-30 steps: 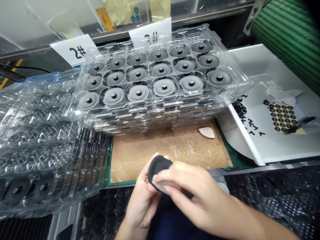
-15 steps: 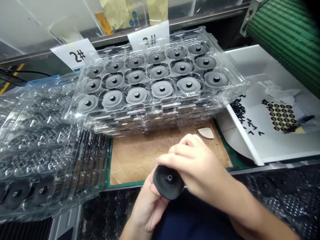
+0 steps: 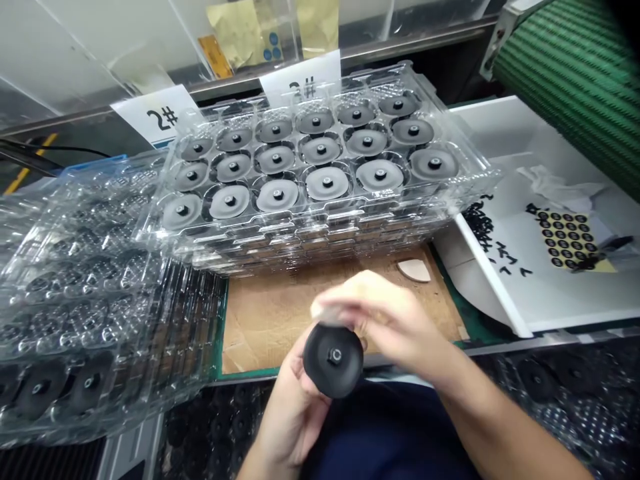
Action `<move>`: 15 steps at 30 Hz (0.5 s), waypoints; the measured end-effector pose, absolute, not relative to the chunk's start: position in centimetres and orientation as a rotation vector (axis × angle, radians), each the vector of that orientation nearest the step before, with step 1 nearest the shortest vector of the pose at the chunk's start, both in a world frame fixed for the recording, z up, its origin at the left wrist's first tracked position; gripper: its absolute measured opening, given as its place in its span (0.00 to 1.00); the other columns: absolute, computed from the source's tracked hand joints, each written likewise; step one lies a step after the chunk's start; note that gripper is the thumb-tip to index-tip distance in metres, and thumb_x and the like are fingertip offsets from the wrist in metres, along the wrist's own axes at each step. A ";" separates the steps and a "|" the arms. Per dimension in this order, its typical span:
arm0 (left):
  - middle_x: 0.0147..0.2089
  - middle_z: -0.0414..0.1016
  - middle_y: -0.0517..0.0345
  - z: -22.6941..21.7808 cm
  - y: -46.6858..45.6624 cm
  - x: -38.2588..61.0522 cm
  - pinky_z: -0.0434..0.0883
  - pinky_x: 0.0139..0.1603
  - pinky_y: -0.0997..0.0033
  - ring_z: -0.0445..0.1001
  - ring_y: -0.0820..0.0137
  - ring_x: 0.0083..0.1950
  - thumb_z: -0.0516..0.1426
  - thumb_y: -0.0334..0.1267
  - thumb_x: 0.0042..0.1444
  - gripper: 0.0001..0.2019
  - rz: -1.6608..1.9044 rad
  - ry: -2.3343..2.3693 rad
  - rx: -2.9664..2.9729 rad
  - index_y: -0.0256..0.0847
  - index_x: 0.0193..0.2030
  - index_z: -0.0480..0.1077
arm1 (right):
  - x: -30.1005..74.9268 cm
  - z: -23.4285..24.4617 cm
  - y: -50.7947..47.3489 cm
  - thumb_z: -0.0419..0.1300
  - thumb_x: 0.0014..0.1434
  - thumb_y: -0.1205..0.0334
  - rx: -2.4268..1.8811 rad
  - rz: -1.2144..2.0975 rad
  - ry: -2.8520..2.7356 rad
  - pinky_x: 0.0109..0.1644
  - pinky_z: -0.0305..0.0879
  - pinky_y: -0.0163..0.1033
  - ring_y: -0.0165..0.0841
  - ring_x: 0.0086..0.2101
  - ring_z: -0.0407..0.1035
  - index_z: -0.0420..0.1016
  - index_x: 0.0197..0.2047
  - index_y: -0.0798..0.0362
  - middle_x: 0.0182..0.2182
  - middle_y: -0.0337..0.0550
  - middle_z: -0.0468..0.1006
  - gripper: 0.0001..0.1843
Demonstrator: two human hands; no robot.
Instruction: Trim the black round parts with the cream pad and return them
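Observation:
My left hand (image 3: pixel 295 400) is closed around a round black disc (image 3: pixel 334 370) from below and the left. The disc's dished face is turned up, with a small hub in its middle. At the disc's top edge, my right hand (image 3: pixel 385 313) has its fingers bent together. A pale blurred patch shows by those fingertips; what it is, I cannot make out. Beyond the hands, a clear plastic tray (image 3: pixel 320 217) holds several similar discs in rows, on top of a stack of such trays.
Clear trays (image 3: pixel 90 293) are piled at the left. A white bin (image 3: pixel 565 293) at the right contains small black pieces and a sheet of round stickers (image 3: pixel 567 240). Brown cardboard (image 3: pixel 265 320) bears a pale offcut (image 3: pixel 415 270). A green belt roller (image 3: pixel 575 80) overhangs the upper right.
My right hand has shifted slightly along the disc's top edge, its fingers now smeared by motion. The disc has tilted to face me more squarely. The view has moved slightly.

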State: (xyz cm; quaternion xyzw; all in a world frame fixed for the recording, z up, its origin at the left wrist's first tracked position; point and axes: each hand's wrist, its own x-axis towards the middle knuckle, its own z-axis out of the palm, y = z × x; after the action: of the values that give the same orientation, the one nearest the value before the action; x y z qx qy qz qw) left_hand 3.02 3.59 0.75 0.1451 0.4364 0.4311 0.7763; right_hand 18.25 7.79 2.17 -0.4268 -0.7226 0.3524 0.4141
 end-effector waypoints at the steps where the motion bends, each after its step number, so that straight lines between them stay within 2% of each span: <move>1: 0.47 0.78 0.51 1.0 3.6 2.8 0.75 0.44 0.65 0.77 0.60 0.44 0.68 0.43 0.40 0.27 0.933 0.913 0.286 0.44 0.50 0.72 | 18.6 1.0 8.1 0.51 0.63 0.66 -1.228 0.970 -1.716 0.43 0.66 0.38 0.32 0.39 0.71 0.72 0.49 0.50 0.41 0.41 0.77 0.13; 3: 0.52 0.76 0.52 1.3 3.7 2.4 0.74 0.47 0.64 0.76 0.58 0.50 0.66 0.45 0.43 0.28 0.954 0.862 0.227 0.50 0.54 0.69 | 19.0 -1.8 8.4 0.55 0.60 0.65 -1.466 1.068 -1.603 0.39 0.69 0.37 0.32 0.37 0.72 0.69 0.52 0.51 0.42 0.43 0.76 0.16; 5: 0.53 0.75 0.54 1.4 3.9 2.2 0.74 0.48 0.64 0.74 0.57 0.53 0.65 0.44 0.45 0.27 0.985 0.846 0.195 0.53 0.54 0.68 | 19.0 -4.5 8.0 0.57 0.58 0.66 -1.538 1.109 -1.637 0.36 0.70 0.37 0.32 0.35 0.72 0.73 0.48 0.52 0.39 0.44 0.76 0.14; 7: 0.53 0.75 0.55 1.2 4.1 1.9 0.74 0.48 0.65 0.74 0.58 0.54 0.65 0.43 0.45 0.26 1.000 0.847 0.182 0.54 0.53 0.68 | 18.8 -6.9 6.8 0.56 0.58 0.66 -1.580 1.111 -1.684 0.39 0.70 0.40 0.35 0.36 0.73 0.77 0.39 0.55 0.36 0.47 0.75 0.09; 9: 0.54 0.75 0.54 0.8 4.3 1.8 0.74 0.48 0.66 0.73 0.57 0.54 0.65 0.45 0.44 0.26 1.004 0.850 0.181 0.52 0.52 0.69 | 18.4 -8.8 5.3 0.56 0.57 0.66 -1.654 1.089 -1.710 0.43 0.69 0.46 0.40 0.39 0.72 0.78 0.37 0.57 0.39 0.52 0.74 0.09; 12: 0.55 0.74 0.53 0.1 4.5 1.7 0.74 0.49 0.66 0.73 0.57 0.55 0.65 0.47 0.42 0.28 1.011 0.851 0.183 0.51 0.52 0.69 | 18.0 -10.6 3.2 0.62 0.51 0.64 -1.735 1.053 -1.728 0.44 0.69 0.50 0.44 0.42 0.72 0.75 0.45 0.57 0.49 0.58 0.69 0.17; 13: 0.55 0.74 0.53 0.0 4.5 1.7 0.74 0.49 0.66 0.73 0.57 0.55 0.65 0.48 0.41 0.28 1.017 0.846 0.181 0.51 0.52 0.70 | 18.0 -11.0 2.7 0.62 0.51 0.64 -1.756 1.041 -1.728 0.43 0.69 0.49 0.43 0.41 0.72 0.74 0.48 0.56 0.50 0.57 0.68 0.19; 15: 0.55 0.75 0.55 -0.3 4.6 1.7 0.74 0.48 0.67 0.74 0.59 0.54 0.65 0.48 0.41 0.27 1.025 0.833 0.177 0.51 0.51 0.70 | 18.1 -11.5 2.5 0.58 0.54 0.63 -1.797 1.007 -1.710 0.40 0.70 0.46 0.40 0.36 0.73 0.74 0.48 0.54 0.47 0.54 0.70 0.17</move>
State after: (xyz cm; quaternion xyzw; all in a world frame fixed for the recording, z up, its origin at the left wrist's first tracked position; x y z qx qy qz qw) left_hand 1.69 4.56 -0.28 0.0822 0.3865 0.4752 0.7861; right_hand 18.06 2.54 -11.51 -0.6532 -0.6216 0.3660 0.2302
